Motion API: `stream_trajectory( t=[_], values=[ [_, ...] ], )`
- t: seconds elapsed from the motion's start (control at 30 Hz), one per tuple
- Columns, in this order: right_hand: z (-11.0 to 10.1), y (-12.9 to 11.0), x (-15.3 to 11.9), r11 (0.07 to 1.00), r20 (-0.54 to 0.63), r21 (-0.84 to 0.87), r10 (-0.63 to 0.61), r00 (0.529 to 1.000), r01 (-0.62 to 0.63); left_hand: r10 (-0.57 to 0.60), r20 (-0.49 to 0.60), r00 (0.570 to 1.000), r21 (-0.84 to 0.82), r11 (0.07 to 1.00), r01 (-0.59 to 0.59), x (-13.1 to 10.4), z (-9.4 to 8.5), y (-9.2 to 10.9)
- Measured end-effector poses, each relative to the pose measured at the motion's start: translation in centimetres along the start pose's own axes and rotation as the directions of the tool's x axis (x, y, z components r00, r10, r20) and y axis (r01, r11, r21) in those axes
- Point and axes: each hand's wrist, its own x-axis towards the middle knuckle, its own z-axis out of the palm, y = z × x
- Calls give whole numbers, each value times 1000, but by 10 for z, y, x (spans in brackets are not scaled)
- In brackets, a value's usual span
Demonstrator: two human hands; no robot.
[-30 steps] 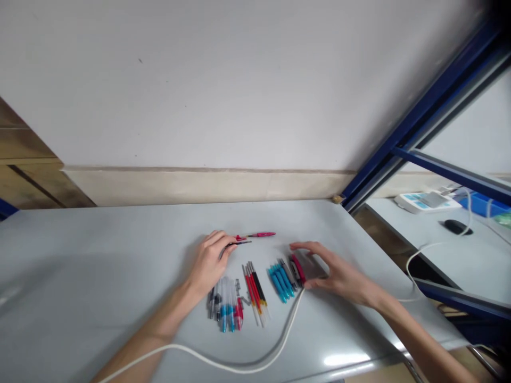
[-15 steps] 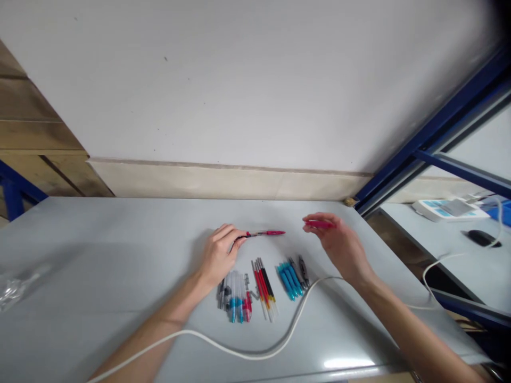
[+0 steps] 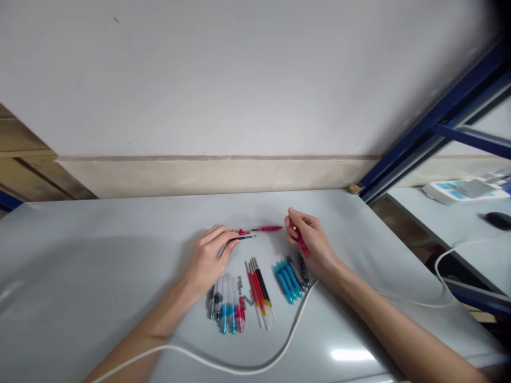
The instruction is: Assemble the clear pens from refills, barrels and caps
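My left hand (image 3: 211, 255) pinches a thin dark refill (image 3: 246, 237) that points right above the grey table. Just behind its tip lie a red clip piece (image 3: 242, 232) and a red pen part (image 3: 268, 228). My right hand (image 3: 313, 239) is closed on a red pen barrel (image 3: 302, 242), now tilted steeply. Between the hands, nearer me, are red and black refills (image 3: 259, 287), with clear pen barrels (image 3: 228, 298) to their left. Blue pen parts (image 3: 287, 282) and dark grey ones (image 3: 302, 270) lie by my right wrist.
A white cable (image 3: 239, 371) curves across the table (image 3: 99, 287) and over my left forearm. Blue metal framing (image 3: 435, 117) stands at the right, with a white device (image 3: 459, 191) and a black mouse (image 3: 498, 219) beyond. A wall borders the back edge.
My right hand has moved closer to my left and turned the red barrel from level to steep. The refill in my left hand now shows apart from the red pieces behind it.
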Motion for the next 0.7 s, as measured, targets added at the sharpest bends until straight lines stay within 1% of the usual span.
stream_trajectory(
  t=[0.07, 0.17, 0.33, 0.4, 0.43, 0.5, 0.57, 0.7],
  values=[
    [-4, -2, 2, 998, -5, 49, 50, 999, -49, -1, 13, 1000, 11, 1000, 0, 0, 0, 1],
    [-9, -2, 4, 988, 18, 111, 107, 994, -109, 6, 28, 1000, 13, 1000, -6, 0, 0, 0],
    [-8, 0, 4, 973, -4, 187, 141, 990, -138, 29, 24, 999, 23, 999, -29, 0, 1, -2],
    [-5, -1, 3, 964, 18, 222, 143, 990, -144, 33, 27, 999, 27, 999, -34, 0, 1, -1],
    [-4, -1, 3, 966, 31, 226, 125, 992, -129, 36, 32, 999, 26, 999, -37, 0, 1, -1],
    [-2, -2, 1, 979, 61, 189, 64, 996, -74, 45, 39, 998, 23, 999, -46, 0, 0, 0],
    [-1, -1, -1, 994, 97, 109, 11, 995, -22, 42, 46, 998, 26, 999, -43, -1, 0, 1],
    [0, 1, -6, 997, 145, -60, -40, 989, 49, 29, 53, 998, 31, 999, -31, -1, 0, 3]
  ],
)
